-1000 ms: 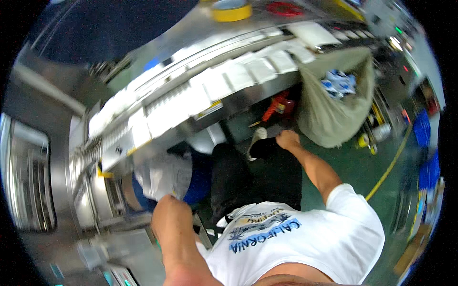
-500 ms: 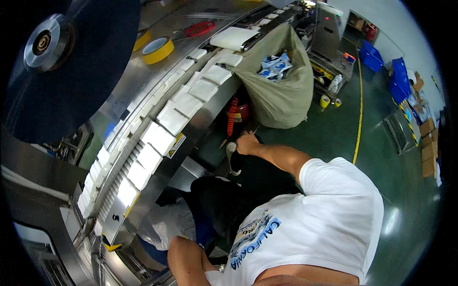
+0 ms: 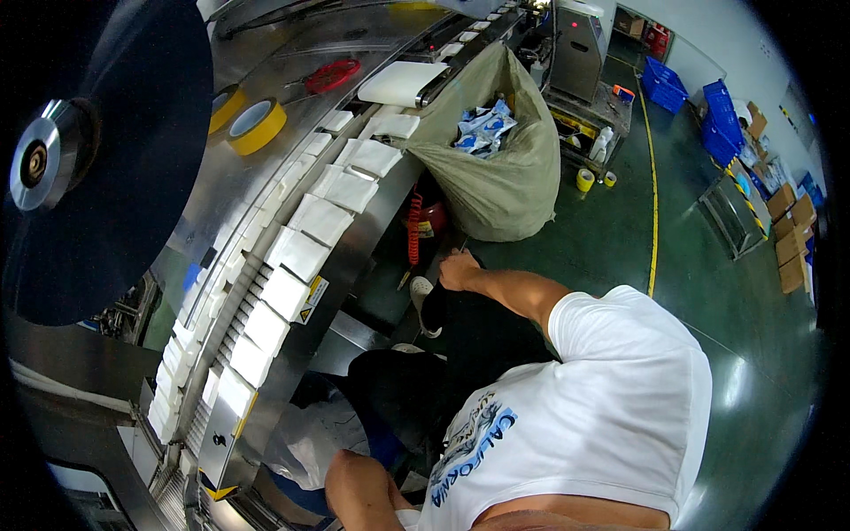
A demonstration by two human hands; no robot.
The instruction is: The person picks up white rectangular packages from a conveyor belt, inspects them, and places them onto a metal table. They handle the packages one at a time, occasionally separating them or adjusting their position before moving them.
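Note:
My right arm reaches out past dark trousers, and my right hand (image 3: 459,268) is closed low beside the conveyor, near a red coiled air hose (image 3: 414,228). Whatever its fingers grip, if anything, is too dark to make out. Just below it is a black-and-white shoe (image 3: 427,305). My left arm is bent at the lower edge, its elbow beside a clear plastic bag (image 3: 319,438); the left hand itself is hidden. Flat white packets (image 3: 303,254) lie overlapping in a curved row along the conveyor (image 3: 197,403) to my left.
A large beige sack (image 3: 509,199) holding blue-and-white wrappers stands at the conveyor's far end. Yellow tape rolls (image 3: 257,126) and red-handled scissors (image 3: 332,76) lie on the metal top. A big dark reel (image 3: 106,177) looms at upper left. Blue crates (image 3: 664,86) stand across the floor.
The view has shifted, so the conveyor, reel and sack sit further left. My right hand stays closed in about the same place by the shoe.

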